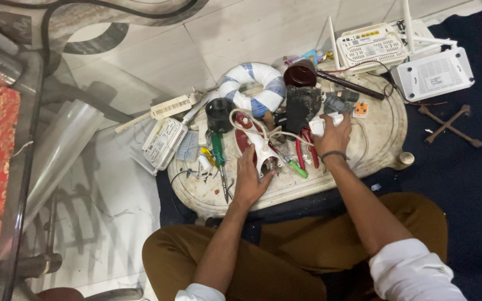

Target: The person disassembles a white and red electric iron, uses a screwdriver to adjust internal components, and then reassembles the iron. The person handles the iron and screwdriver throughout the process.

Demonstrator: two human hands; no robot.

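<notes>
Brown trousers (285, 245) nearest | left hand (250, 177) grips white-red appliance (260, 146) | right hand (334, 135) clutches white piece (323, 124)

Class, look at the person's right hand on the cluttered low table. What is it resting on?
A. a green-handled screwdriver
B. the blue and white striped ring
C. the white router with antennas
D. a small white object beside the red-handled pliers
D: the right hand covers a small white object just right of the red-handled pliers, well short of the ring and router.

Head camera looks steeply down (close) at the low table (386, 139).
</notes>
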